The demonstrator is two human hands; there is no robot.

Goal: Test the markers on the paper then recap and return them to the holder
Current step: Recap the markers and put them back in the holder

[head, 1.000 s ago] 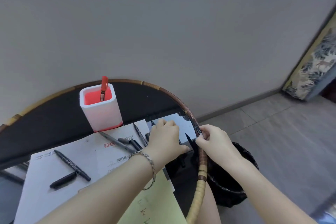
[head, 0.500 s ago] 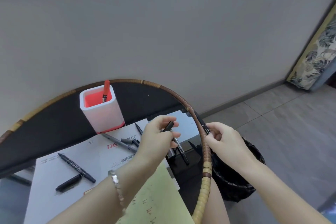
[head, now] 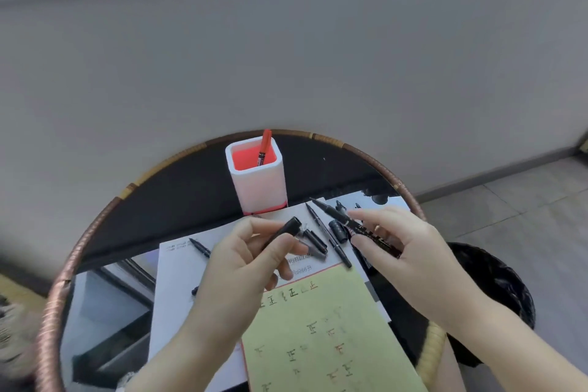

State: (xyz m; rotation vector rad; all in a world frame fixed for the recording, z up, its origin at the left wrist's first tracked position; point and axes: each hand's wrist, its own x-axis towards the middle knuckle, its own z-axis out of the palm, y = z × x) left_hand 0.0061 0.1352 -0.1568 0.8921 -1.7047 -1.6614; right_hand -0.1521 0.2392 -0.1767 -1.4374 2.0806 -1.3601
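Judging by the separated parts, I am reading this as the testing step. The left grip (head: 241, 261) is pinching a black cap (head: 286, 230) between thumb and curled fingers. The right grip (head: 410, 251) is clasping the barrel of a black marker (head: 340, 218), whose bare tip is pointing toward ten o'clock. Cap and marker are not touching; the tip is sitting near the cap's mouth, at about its one o'clock. Neither grip is released, and each is closing snugly on its slim object with little gap showing.

The yellow paper (head: 324, 344) is lying at six o'clock of both grips, already carrying rows of small marks. The holder (head: 257, 184) is standing at twelve o'clock on the dark surface (head: 178, 200), with one red marker (head: 264, 146) leaning inside. Other black markers (head: 327, 232) are lying loose on a white sheet (head: 178, 280) between holder and paper.

I am expecting the next move to call for turning the tip downward and bringing it to a bare patch of the yellow paper. The left grip would be keeping the cap ready for recapping.
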